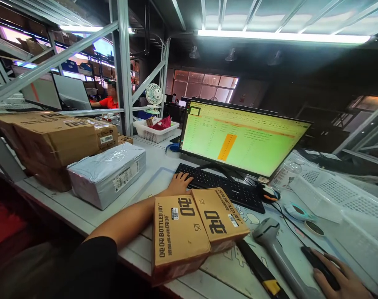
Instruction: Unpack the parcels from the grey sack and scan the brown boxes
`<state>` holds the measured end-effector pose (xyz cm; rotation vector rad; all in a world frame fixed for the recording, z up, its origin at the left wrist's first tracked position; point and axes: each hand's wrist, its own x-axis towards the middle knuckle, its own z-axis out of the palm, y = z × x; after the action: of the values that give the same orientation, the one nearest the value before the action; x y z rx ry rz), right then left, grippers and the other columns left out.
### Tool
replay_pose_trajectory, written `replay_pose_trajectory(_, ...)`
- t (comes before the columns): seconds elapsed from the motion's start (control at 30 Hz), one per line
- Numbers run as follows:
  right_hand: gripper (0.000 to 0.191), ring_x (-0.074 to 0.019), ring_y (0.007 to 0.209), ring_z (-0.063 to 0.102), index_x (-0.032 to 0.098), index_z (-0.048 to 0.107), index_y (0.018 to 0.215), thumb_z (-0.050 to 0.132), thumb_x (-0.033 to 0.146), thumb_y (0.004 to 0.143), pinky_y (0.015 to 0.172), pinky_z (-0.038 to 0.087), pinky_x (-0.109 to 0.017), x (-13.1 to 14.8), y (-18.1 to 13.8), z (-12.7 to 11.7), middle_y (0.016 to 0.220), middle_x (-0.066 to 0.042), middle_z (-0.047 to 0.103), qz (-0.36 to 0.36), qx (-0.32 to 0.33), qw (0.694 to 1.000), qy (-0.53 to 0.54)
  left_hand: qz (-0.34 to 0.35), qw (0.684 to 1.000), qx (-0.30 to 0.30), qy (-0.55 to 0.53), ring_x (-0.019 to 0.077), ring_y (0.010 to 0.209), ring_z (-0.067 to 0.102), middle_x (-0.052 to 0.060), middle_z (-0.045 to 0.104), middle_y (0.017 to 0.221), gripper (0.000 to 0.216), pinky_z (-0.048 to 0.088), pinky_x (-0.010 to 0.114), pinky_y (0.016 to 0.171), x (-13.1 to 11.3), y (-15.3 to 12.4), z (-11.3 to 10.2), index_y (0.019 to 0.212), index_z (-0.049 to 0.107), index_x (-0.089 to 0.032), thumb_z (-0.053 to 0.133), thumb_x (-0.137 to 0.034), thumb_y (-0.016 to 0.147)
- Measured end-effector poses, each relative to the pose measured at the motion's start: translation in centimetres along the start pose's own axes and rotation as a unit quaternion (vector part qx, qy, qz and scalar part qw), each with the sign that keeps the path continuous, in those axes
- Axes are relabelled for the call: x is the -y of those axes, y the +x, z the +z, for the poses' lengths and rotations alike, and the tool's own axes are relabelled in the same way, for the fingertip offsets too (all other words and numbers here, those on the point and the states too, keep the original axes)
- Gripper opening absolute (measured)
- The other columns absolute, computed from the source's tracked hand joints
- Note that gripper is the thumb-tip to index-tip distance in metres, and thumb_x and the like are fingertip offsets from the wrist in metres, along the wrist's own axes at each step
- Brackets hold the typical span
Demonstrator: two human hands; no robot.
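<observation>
My left hand (178,183) lies on the left end of the black keyboard (220,185), fingers spread over the keys and holding nothing. At the lower right, my right hand (341,272) rests around a black computer mouse (321,265). Two brown cardboard boxes with black print, a larger one (181,232) and a smaller one (218,214), sit side by side in front of the keyboard, next to my left forearm. A grey barcode scanner (279,251) and a black and yellow utility knife (260,268) lie between the boxes and the mouse. A lit monitor (235,139) shows a spreadsheet.
A white-wrapped parcel (109,174) and stacked cartons (55,139) stand on the left. White baskets are at the back (156,132) and right (357,216). Tape rolls (296,211) lie near the mouse cable. A metal post (124,66) rises behind; a person in red (109,99) is beyond.
</observation>
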<state>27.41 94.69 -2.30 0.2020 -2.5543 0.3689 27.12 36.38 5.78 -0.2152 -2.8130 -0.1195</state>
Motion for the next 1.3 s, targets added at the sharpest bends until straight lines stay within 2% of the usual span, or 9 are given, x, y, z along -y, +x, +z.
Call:
replay_pose_trajectory(0.1,0.062,-0.0365,0.106,0.07,0.025,0.068,0.133,0.04,0.06,0.089,0.094,0.06,-0.052,2.1,-0.2,-1.4,0.127,-0.016,0.064,0.024,0.025,0.999,0.021,-0.006,1.0,-0.005,-0.005,0.0421,0.141,0.04,0.015,0.044,0.16,0.063,0.035,0.057,0.113,0.1,0.0,0.1,0.153,0.051,-0.023,0.058,-0.049,0.095)
replay_pose_trajectory(0.2,0.067,-0.0331,0.107,0.07,0.02,0.067,0.135,0.036,0.059,0.09,0.098,0.057,-0.049,3.0,-0.4,-2.0,0.127,-0.015,0.064,0.024,0.011,1.0,-0.008,-0.005,1.0,0.016,0.0,0.043,0.143,0.038,0.015,0.043,0.161,0.065,0.034,0.057,0.114,0.1,0.0,-0.1,0.155,0.049,-0.023,0.056,-0.05,0.096)
replay_pose_trajectory(0.43,0.059,-0.0286,0.107,0.069,0.021,0.069,0.134,0.035,0.049,0.094,0.096,0.058,-0.044,2.9,-1.2,-1.7,0.13,-0.013,0.063,0.046,-0.019,0.996,-0.075,-0.006,0.997,0.05,0.066,0.0389,0.148,0.033,0.012,0.036,0.166,0.067,0.031,0.053,0.118,-0.1,-0.3,-0.5,0.16,0.04,-0.023,0.054,-0.044,0.099)
replay_pose_trajectory(0.6,0.055,-0.0291,0.114,0.066,0.019,0.068,0.135,0.037,0.042,0.096,0.103,0.055,-0.045,3.2,-1.4,-1.6,0.131,-0.014,0.062,0.045,-0.022,0.996,-0.08,-0.014,0.995,0.059,0.084,0.0385,0.147,0.034,0.012,0.037,0.165,0.067,0.034,0.051,0.116,-0.4,-0.3,-0.7,0.16,0.041,-0.022,0.052,-0.049,0.1)
replay_pose_trajectory(1.13,0.053,-0.0309,0.118,0.063,0.02,0.065,0.14,0.041,0.039,0.097,0.106,0.053,-0.05,3.2,-1.4,-1.4,0.136,-0.015,0.059,0.069,-0.006,0.994,-0.081,0.0,0.994,0.035,0.103,0.0377,0.145,0.037,0.01,0.038,0.165,0.064,0.035,0.051,0.114,0.3,-0.3,0.3,0.159,0.042,-0.022,0.05,-0.041,0.099)
replay_pose_trajectory(1.3,0.053,-0.0305,0.12,0.063,0.021,0.065,0.14,0.04,0.04,0.098,0.103,0.054,-0.047,3.5,-1.4,-1.8,0.136,-0.015,0.06,0.071,0.003,0.994,-0.078,0.006,0.995,0.034,0.089,0.0398,0.146,0.034,0.013,0.037,0.165,0.073,0.033,0.052,0.116,0.3,-0.4,0.2,0.16,0.042,-0.02,0.056,-0.051,0.095)
